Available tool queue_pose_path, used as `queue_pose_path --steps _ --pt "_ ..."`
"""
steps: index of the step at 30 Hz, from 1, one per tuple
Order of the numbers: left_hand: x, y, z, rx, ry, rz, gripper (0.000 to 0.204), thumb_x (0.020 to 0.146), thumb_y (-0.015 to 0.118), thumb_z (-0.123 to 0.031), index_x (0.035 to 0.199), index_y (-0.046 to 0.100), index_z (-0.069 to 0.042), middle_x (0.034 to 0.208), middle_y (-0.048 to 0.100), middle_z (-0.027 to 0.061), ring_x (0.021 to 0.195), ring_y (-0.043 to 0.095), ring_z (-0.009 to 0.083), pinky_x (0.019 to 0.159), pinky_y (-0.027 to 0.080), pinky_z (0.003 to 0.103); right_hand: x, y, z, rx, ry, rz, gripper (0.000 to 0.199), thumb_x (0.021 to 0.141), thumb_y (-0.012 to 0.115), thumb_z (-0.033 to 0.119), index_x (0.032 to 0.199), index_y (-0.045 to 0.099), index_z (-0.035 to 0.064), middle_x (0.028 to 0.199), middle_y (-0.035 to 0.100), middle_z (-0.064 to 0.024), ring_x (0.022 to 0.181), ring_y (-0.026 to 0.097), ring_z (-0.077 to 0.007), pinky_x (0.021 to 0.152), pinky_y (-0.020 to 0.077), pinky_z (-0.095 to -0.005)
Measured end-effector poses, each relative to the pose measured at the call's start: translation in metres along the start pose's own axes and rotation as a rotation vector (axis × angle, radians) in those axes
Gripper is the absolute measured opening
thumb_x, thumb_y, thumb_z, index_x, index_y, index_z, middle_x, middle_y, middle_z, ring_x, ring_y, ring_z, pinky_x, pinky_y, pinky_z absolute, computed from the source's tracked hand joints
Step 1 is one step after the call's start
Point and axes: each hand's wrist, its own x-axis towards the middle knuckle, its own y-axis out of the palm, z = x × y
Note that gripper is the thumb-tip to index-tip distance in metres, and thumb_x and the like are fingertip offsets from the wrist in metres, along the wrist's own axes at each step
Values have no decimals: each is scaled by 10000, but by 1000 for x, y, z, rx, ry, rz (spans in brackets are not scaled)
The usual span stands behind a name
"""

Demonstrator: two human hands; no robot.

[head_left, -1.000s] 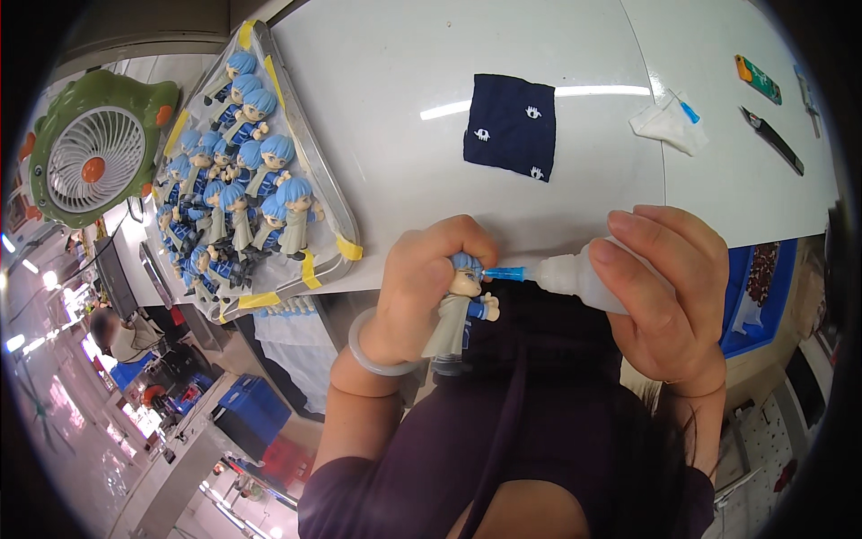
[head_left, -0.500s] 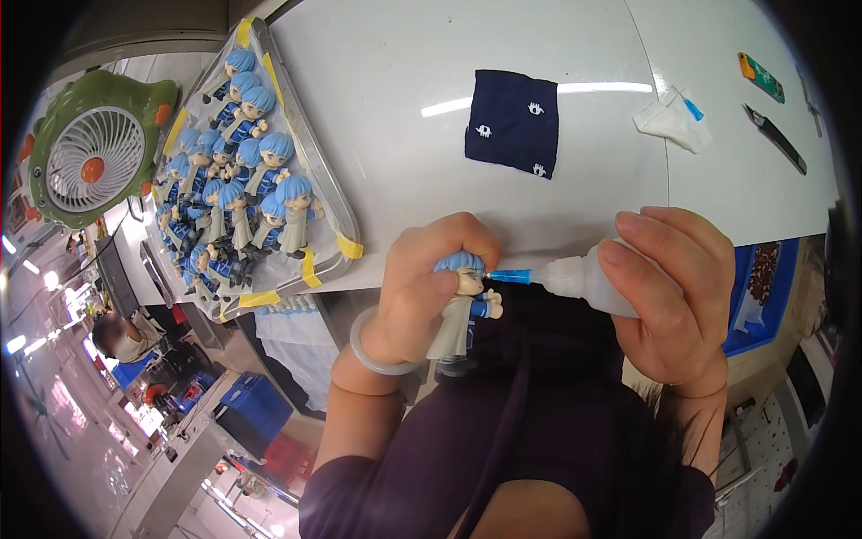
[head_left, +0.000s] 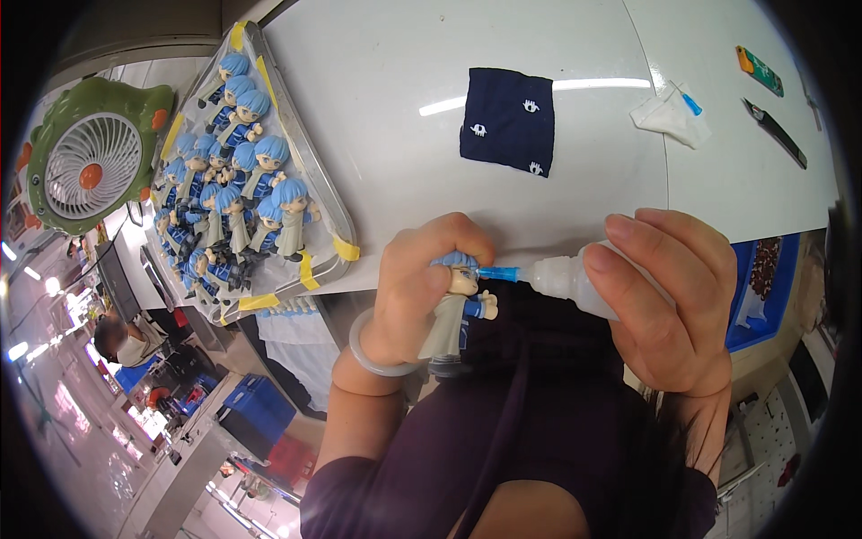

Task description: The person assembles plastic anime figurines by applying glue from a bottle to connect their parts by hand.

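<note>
My left hand [head_left: 416, 286] is closed around the head of a small figurine [head_left: 449, 323] with blue hair, a pale cape and a blue outfit. The figurine is held upright, its face turned toward the right. In my right hand [head_left: 669, 301] is a translucent white squeeze bottle [head_left: 575, 283], lying sideways between fingers and thumb. Its blue needle tip [head_left: 499, 273] points left and reaches the figurine's face by the hair; whether it touches cannot be made out.
On the left, a taped tray [head_left: 346, 249] bears several similar figurines [head_left: 292, 216] beside a green fan [head_left: 90, 153]. A dark blue cloth [head_left: 507, 121], a crumpled white tissue [head_left: 669, 119], black tweezers [head_left: 775, 133] and a green-orange case [head_left: 760, 72] lie on the white table [head_left: 386, 117]. A blue bin [head_left: 763, 328] stands right.
Both hands have shifted slightly left together with the figurine and the bottle. The needle tip stays at the figurine's face. The bottle remains sideways.
</note>
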Motion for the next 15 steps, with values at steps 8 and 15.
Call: queue_pose_path --steps 8,15 --pt "0 -1 2 -7 28 10 399 727 341 -323 731 493 46 641 486 113 556 464 172 526 356 257 1 4 0 -39 -38 -25 298 693 604 -11 976 553 64 992 538 -81 863 514 -234 694 463 -279" --pt "0 -2 0 7 -4 24 397 714 353 -320 728 495 51 651 493 119 557 475 183 526 366 258 0 6 0 -48 -59 -40 288 698 625 11 973 554 63 992 535 -78 852 514 -224 678 466 -268"
